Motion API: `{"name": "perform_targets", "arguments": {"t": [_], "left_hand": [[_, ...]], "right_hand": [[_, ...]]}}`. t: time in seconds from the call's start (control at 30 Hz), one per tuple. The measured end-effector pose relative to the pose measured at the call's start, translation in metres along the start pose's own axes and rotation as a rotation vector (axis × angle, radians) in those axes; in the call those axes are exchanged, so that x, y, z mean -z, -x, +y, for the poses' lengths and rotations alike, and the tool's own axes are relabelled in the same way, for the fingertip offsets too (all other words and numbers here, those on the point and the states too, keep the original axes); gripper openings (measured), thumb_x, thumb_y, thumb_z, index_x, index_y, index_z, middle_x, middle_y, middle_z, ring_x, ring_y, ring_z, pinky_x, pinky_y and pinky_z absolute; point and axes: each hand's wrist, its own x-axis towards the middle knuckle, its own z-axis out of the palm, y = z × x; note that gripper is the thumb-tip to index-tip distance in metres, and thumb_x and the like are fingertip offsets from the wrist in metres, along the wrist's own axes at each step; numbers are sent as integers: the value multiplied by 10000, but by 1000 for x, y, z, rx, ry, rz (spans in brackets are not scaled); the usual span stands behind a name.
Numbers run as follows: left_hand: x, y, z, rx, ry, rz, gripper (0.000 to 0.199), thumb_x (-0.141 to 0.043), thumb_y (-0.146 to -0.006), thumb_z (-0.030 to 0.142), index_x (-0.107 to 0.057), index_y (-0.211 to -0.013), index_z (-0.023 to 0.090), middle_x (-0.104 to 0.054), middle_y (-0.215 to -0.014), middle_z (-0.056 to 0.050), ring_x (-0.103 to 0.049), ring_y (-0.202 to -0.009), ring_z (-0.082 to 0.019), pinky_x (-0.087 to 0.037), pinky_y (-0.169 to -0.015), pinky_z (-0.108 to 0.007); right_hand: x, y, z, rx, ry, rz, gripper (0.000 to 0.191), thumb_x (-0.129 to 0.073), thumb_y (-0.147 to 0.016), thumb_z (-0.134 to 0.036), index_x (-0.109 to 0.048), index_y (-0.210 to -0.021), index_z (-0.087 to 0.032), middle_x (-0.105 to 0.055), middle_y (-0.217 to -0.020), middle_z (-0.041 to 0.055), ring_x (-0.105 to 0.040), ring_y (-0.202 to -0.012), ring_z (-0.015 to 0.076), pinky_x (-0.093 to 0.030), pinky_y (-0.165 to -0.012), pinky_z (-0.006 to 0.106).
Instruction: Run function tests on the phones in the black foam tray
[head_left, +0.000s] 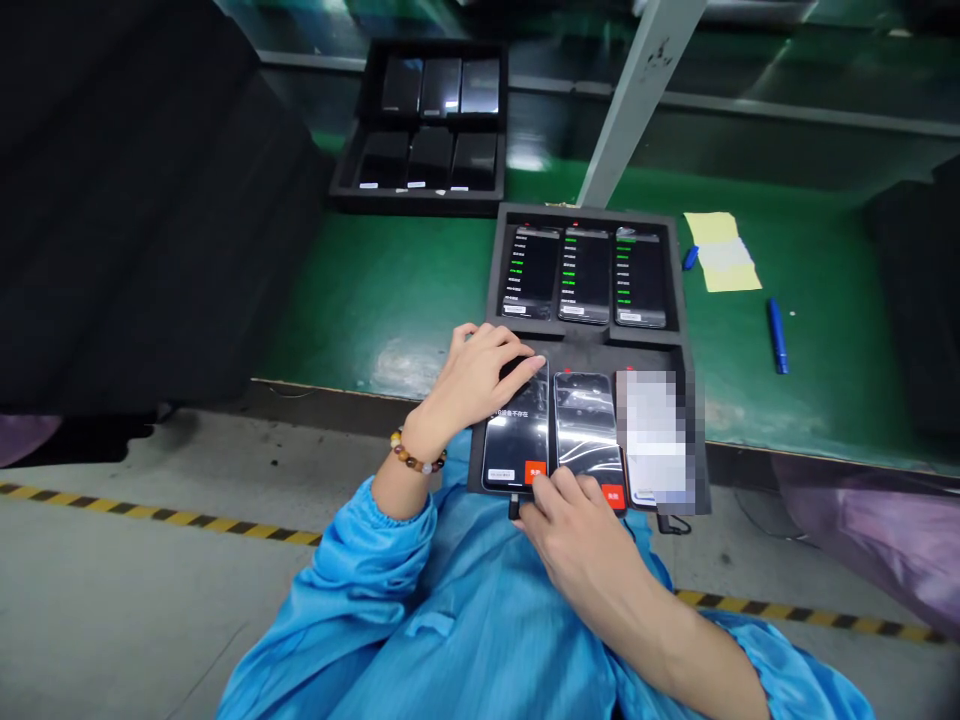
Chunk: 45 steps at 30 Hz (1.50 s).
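Observation:
My left hand (480, 375) lies over the upper end of the left phone (516, 440) in the front row of a black foam tray (495, 270), its fingers bent over the phone's top. Below that phone's lower edge, a black plug (514, 507) sticks out. My right hand (585, 540) is closed at the lower ends of the left and middle phones, its thumb side close to the plug. What its fingertips pinch is hidden. Red boxes glow on the left and middle phone (585, 400) screens. The right phone (649, 430) is pixelated.
Three lit phones (585, 275) fill the tray's back row. Another black tray (341, 190) with several dark phones stands farther back left. A blue pen (778, 335), its blue cap (691, 258) and yellow paper (720, 252) lie right. A grey post (637, 95) rises behind.

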Motion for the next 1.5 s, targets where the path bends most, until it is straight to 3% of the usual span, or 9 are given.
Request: {"name": "perform_targets", "arguments": {"t": [0.8,0.9,0.97,1.07,1.13,1.2,1.27,1.33,1.5], "left_hand": [[-9,5,-3,37,75,72,454,-479,-1138,547,-800,-1238,242,-744,-1106,-69,-654,-1106,-261,-309,-1161,-532],[-12,4,-7,49,168,78,512,-359,-1169,518,-795,-1261,265,-754,-1179,-77,-650,-1183,-271,-316,-1165,-535],[-14,3,-9,58,211,78,539,-312,-1175,503,-789,-1283,275,-750,-1234,-82,-641,-1224,-277,-326,-1169,-533],[-16,2,-12,76,215,86,538,-313,-1174,512,-784,-1292,278,-742,-1273,-82,-631,-1258,-282,-327,-1185,-531],[-17,2,-13,86,210,85,549,-301,-1174,522,-780,-1292,280,-742,-1287,-80,-631,-1271,-277,-331,-1191,-523],[-18,1,-13,92,205,80,557,-288,-1175,521,-774,-1298,278,-744,-1293,-80,-633,-1274,-272,-338,-1191,-514],[-17,1,-13,93,202,79,552,-290,-1176,514,-771,-1296,271,-746,-1289,-82,-637,-1266,-269,-344,-1186,-507],[-17,0,-12,94,203,82,557,-289,-1178,515,-774,-1281,263,-749,-1282,-83,-643,-1257,-269,-355,-1173,-502],[-20,-2,-13,88,208,124,585,-293,-1179,547,-793,-1231,248,-757,-1241,-84,-658,-1210,-273,-379,-1126,-502]], "right_hand": [[8,-2,-9,-151,-157,70,309,-772,-1020,-383,-689,-774,-215,-650,-834,41,-520,-859,222,-320,-708,389],[23,-6,32,-97,-293,186,359,-677,-1078,-472,-694,-827,-216,-657,-824,27,-549,-839,201,-357,-708,361],[34,-8,94,-185,-411,306,362,-561,-1132,-455,-695,-883,-228,-671,-845,26,-577,-844,191,-408,-754,343],[39,-4,220,-675,-214,571,238,-603,-1083,-421,-706,-1015,-217,-692,-997,91,-590,-1026,260,-434,-987,439],[32,1,296,-1024,-180,641,340,-712,-975,-370,-694,-1228,-144,-659,-1164,181,-546,-1179,336,-369,-1102,558],[21,9,345,-1106,-327,636,436,-736,-899,-255,-681,-1301,-96,-651,-1148,193,-546,-1186,360,-327,-1121,624],[15,20,365,-1054,-467,607,355,-718,-883,-216,-727,-1222,-112,-661,-1004,128,-593,-1075,318,-364,-1093,602],[14,33,362,-966,-601,608,232,-674,-933,-270,-752,-1110,-142,-647,-873,69,-625,-935,254,-435,-1017,530],[22,75,285,-755,-910,798,361,-603,-1007,-588,-668,-1120,-251,-650,-784,11,-688,-831,200,-534,-835,411]]}}
